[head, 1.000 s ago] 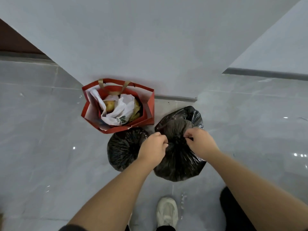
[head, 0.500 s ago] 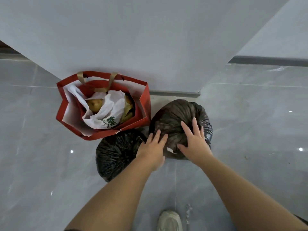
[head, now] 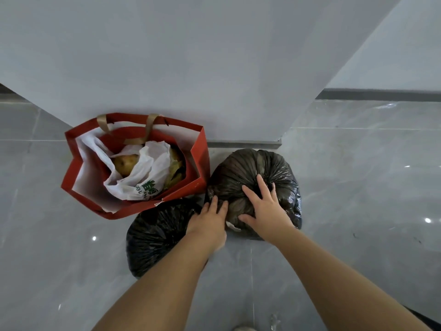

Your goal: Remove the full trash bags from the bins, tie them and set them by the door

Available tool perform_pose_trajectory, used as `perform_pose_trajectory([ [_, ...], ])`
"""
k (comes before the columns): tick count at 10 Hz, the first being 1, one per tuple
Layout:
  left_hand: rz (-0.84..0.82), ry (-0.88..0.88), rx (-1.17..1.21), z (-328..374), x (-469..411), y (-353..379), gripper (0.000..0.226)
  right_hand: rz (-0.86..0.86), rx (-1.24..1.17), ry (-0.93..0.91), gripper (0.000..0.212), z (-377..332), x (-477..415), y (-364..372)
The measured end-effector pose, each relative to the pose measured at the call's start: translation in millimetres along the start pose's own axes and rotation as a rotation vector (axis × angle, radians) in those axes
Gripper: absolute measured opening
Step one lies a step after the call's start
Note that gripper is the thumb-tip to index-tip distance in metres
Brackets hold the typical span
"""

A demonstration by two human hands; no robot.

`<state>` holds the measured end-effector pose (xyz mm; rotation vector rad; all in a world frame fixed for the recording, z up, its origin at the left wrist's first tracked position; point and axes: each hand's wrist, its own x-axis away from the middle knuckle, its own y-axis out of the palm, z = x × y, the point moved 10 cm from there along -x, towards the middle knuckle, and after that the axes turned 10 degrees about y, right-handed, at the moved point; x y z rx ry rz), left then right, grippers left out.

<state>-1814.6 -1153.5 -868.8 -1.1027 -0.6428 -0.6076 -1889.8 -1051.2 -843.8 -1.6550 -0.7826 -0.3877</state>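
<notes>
Grey tiled floor [head: 358,187] at the foot of a white wall [head: 214,68].

Far left: red bag [head: 201,161], paper, standing open against the wall, tan handles up. A white bag [head: 148,173] lies slumped inside it.

Just below the red bag's front edge: left black bag [head: 155,235], on the floor, touching the red bag.

Left hand [head: 210,223]: fingers straight and together, tips laid against the left flank of the right black bag [head: 245,168]. Nothing gripped.

Right black bag sits on the floor at the wall's base, beside the red bag. Plastic pleats run toward its top.

Right hand [head: 265,206]: fingers spread, palm flat on the bag's top, pressing, not gripping.
</notes>
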Motion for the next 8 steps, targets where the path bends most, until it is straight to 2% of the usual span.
perform_pose_trajectory([
  [1,-0.004,0.007,-0.006,6,7,-13,0.071,0.026,-0.009,-0.004,0.074,2,9,-11],
  [2,0.049,0.014,0.007,13,14,-28,0.071,0.121,-0.017,0.031,0.071,7,19,-26],
  [3,0.113,0.062,0.002,24,20,-38,0.076,0.139,-0.034,0.096,0.07,15,27,-27],
  [5,0.025,0.132,-0.041,38,15,-20,0.073,0.012,-0.033,0.118,0.071,23,27,2],
  [8,0.019,0.092,-0.039,18,58,-39,0.076,0.004,-0.023,0.156,0.064,13,59,-23],
])
